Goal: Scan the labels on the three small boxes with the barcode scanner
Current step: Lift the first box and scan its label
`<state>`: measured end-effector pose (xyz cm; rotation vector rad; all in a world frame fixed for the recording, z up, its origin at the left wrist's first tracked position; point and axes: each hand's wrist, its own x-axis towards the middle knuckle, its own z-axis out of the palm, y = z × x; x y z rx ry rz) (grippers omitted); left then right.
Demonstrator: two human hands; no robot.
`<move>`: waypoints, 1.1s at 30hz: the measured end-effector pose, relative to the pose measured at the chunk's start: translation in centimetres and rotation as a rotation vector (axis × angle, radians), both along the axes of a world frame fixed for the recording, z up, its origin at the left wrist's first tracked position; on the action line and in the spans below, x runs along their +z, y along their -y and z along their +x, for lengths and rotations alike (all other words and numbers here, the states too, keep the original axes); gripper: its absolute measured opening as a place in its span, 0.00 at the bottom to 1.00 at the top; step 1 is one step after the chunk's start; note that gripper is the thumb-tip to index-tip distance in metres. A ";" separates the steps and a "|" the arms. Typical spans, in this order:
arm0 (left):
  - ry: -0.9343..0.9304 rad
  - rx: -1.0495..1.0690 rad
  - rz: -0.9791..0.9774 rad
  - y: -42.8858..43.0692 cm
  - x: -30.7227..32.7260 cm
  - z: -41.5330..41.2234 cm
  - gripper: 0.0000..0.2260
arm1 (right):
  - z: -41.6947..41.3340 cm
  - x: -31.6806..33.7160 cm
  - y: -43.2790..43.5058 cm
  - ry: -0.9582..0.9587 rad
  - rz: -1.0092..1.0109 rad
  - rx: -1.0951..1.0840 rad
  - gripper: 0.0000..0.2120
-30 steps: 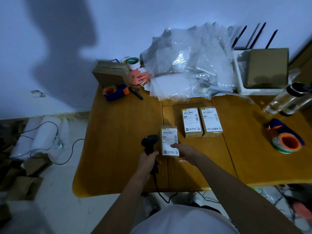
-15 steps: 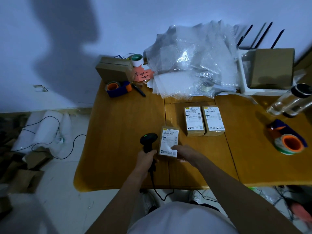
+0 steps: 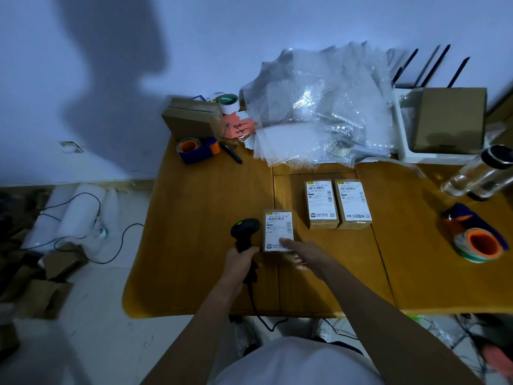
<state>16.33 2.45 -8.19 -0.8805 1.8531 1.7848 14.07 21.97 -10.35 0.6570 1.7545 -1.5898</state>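
The left hand (image 3: 238,263) grips the barcode scanner (image 3: 244,232) beside the near box (image 3: 278,232), which the open right hand (image 3: 305,255) steadies label-up near the table's (image 3: 200,245) front edge, presumably for scanning.

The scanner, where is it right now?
In the head view the scanner is in the left hand, upright just left of the near box, which the right hand touches.
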 end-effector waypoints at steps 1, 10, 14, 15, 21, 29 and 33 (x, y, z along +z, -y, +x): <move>-0.011 -0.020 -0.003 0.0 0.2 0.0 0.12 | -0.1 0.1 -0.3 -0.008 -0.025 -0.004 0.19; -0.086 -0.118 0.030 -0.9 3.9 -0.2 0.10 | -2.3 3.4 -2.1 -0.117 -0.210 -0.036 0.24; -0.177 -0.172 0.033 -1.8 6.1 -0.9 0.09 | -3.0 5.4 -2.5 -0.186 -0.221 -0.095 0.24; -0.203 -0.176 0.038 -2.0 6.7 -1.1 0.08 | -2.9 6.0 -2.6 -0.203 -0.238 -0.106 0.23; -0.314 -0.118 0.117 -3.1 10.0 -1.9 0.07 | -2.4 7.1 -3.8 -0.319 -0.286 -0.242 0.31; -0.402 -0.205 0.058 -4.2 12.3 -1.3 0.05 | -2.0 6.3 -4.4 -0.396 -0.218 -0.337 0.39; -0.398 -0.178 0.066 -4.3 12.1 -0.6 0.05 | -1.7 6.3 -5.1 -0.409 -0.255 -0.366 0.33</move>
